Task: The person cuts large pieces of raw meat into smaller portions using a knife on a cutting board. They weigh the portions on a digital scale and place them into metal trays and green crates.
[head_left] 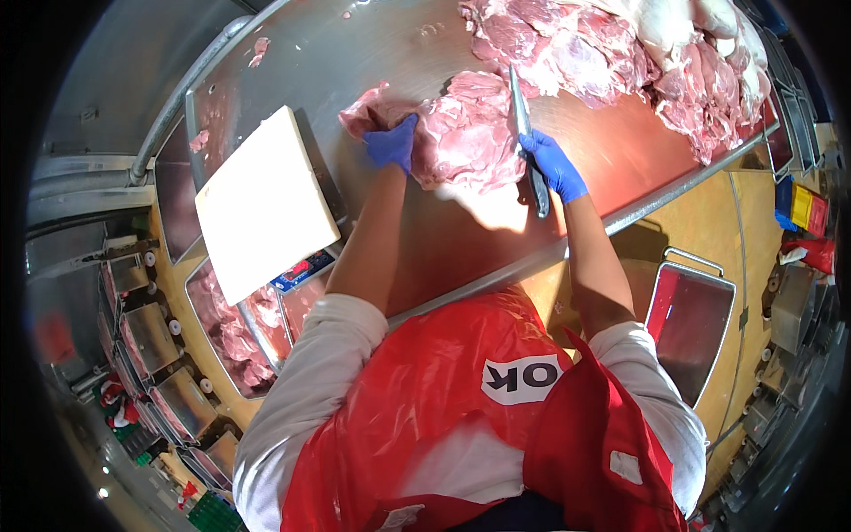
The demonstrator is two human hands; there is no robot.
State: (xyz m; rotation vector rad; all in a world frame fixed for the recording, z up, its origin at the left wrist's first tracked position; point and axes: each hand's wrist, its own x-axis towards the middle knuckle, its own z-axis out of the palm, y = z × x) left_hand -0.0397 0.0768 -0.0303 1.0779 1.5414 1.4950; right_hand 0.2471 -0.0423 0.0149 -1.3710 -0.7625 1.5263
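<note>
My left hand (390,140), in a blue glove, grips a piece of raw pink meat (465,129) lying on the steel table (310,53). My right hand (551,166), also gloved, is closed on a long knife (534,182), its blade pointing away from me along the meat's right side. A large pile of raw meat (576,49), some pieces with pale skin, covers the back right of the table. A white board (261,204) lies at the left, over a blue device (300,269) that shows only in part.
A steel tray of meat (232,332) is at the lower left, beside the table. An empty-looking steel tray (687,332) stands low at the right. Racks of trays (155,337) line the left, and coloured containers (798,204) are at the far right. A metal rail (164,124) runs along the back left.
</note>
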